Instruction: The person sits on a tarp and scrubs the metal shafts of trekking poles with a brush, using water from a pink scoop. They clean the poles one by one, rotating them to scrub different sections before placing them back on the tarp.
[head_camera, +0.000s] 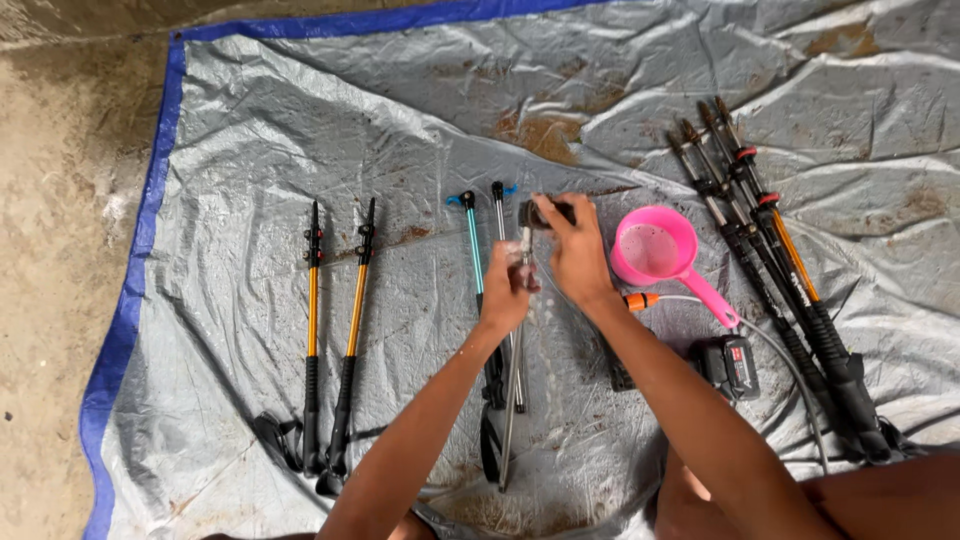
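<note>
Head view, looking down on a grey tarpaulin (300, 130) with a blue edge, spread over a bare concrete floor (60, 200). At centre, the left hand (507, 290) closes its fingers around the shaft of a silver trekking pole (514, 380), gripping it close to its far end. The right hand (575, 250) lies just beyond and to the right, fingers curled over a small dark brush-like object (545, 212) pressed at the pole's far tip; its exact kind cannot be told. The silver pole's long axis runs near to far, almost straight away from the person, with the handle end near and the tip end under the hands. Both hands are in contact with the work; the left is the nearer to the shaft, the right the nearer to the tip.

Counts: two orange-and-black poles (335, 330) lie parallel at left, well apart from the hands. One teal pole (474, 250) and one more silver pole (499, 215) lie just left of the held one. A bundle of about four dark poles (760, 240) lies slanted at right; the exact number is hard to tell. One pink ladle-shaped scoop (655, 250) sits just right of the right hand. One hose with an orange fitting (640, 300) and one black-and-red battery unit (728, 365) lie near the right forearm.
</note>
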